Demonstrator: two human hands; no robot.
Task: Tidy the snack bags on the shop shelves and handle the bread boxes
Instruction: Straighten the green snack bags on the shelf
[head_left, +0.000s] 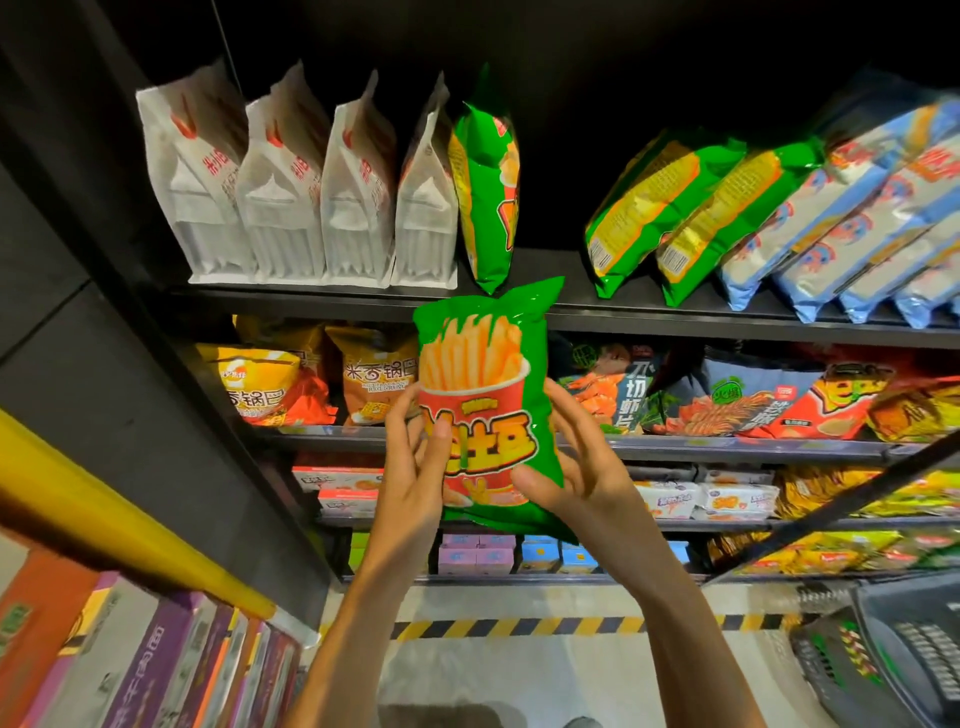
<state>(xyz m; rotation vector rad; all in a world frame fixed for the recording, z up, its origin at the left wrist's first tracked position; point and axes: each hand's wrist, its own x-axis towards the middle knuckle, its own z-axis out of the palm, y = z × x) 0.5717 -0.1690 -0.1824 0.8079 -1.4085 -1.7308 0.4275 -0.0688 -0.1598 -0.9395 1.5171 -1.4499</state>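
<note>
Mid-restock: left hand (415, 467) and right hand (576, 462), fingers (563, 410) clamped on green fries bag (485, 400), raised below top shelf (582, 306). Next, probably: lift toward 12 o'clock, into gap beside 1 upright green bag (485, 176).

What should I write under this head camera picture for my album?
Both hands, left and right, hold a green fries snack bag up toward the gap on the top shelf.

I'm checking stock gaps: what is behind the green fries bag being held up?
The green fries bag, held by both hands, covers part of the second shelf. Orange snack bags show left, shrimp-chip bags right; anything directly behind is hidden.
</note>
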